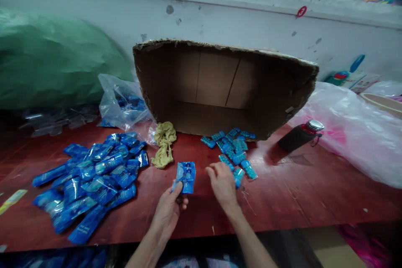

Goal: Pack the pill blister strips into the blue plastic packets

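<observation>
My left hand [171, 207] is closed on a flat blue printed packet [186, 173], thumb on its lower front and fingers behind. The packet is held upright above the red table. To its right, my right hand [222, 184] is back side up, fingers bent and slightly apart, with nothing visible in them. It is beside a loose group of small light-blue dotted pieces with blue ends [232, 146]; whether it touches the closest ones I cannot tell. On the left lies a heap of filled blue packets [97, 176].
A cardboard box [216, 117] lies with its opening towards me. Crumpled yellowish cloth or rubber [163, 144] lies left of it, by a clear bag [122, 109]. A dark bottle [297, 137] and a large translucent bag [354, 134] are right; a green sack [56, 58] is left.
</observation>
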Demonstrator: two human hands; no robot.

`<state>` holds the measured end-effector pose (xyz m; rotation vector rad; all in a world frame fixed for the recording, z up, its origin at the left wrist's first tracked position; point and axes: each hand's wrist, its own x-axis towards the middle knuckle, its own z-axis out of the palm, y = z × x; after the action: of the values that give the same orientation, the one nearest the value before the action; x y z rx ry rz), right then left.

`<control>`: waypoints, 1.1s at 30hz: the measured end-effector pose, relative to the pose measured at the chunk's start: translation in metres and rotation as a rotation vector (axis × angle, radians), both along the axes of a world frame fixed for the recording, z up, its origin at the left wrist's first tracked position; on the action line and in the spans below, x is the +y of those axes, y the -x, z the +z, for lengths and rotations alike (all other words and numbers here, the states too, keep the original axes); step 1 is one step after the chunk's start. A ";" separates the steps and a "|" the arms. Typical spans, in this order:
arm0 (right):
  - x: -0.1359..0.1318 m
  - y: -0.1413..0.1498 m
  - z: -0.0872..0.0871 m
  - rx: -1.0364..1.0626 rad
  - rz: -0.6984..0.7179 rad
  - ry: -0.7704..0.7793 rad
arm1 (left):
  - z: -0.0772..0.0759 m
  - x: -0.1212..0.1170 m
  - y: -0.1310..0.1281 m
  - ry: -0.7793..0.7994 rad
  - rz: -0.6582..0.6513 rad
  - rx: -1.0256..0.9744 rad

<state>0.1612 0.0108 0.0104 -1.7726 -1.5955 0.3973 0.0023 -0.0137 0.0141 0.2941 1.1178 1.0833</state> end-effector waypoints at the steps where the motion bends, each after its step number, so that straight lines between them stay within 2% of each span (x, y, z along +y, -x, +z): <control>1: 0.004 -0.009 -0.002 -0.150 -0.089 0.012 | 0.000 0.000 0.001 0.029 0.013 -0.010; 2: 0.008 -0.016 -0.004 -0.267 -0.161 0.037 | -0.001 0.001 0.001 0.059 0.020 -0.025; 4: 0.012 -0.023 -0.010 -0.405 -0.205 0.083 | -0.001 0.001 0.002 0.125 0.025 -0.061; 8: 0.004 -0.011 -0.015 -0.381 0.002 0.081 | -0.001 0.002 0.005 0.223 0.003 -0.160; 11: -0.006 0.001 -0.010 -0.187 0.167 0.063 | -0.002 0.002 0.010 0.240 -0.012 -0.212; 14: -0.013 0.008 0.001 0.197 0.235 0.067 | -0.005 0.001 0.014 0.226 -0.017 -0.222; 18: -0.017 0.023 0.012 0.712 0.319 0.221 | -0.008 -0.002 0.013 0.142 -0.040 -0.180; 21: -0.018 0.036 0.015 0.947 0.383 0.320 | -0.010 -0.004 0.012 0.024 -0.076 -0.147; 25: -0.019 0.041 0.015 1.076 0.421 0.366 | -0.012 -0.005 0.013 -0.062 -0.106 -0.086; 29: -0.021 0.038 0.017 1.094 0.428 0.401 | -0.012 -0.006 0.015 -0.118 -0.097 0.045; 33: -0.024 0.036 0.018 1.134 0.392 0.412 | -0.012 -0.006 0.015 -0.149 -0.111 0.029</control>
<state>0.1251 -0.0130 0.0285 -1.0521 -1.0015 1.6568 -0.0129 -0.0196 0.0026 0.4857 1.0363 1.0676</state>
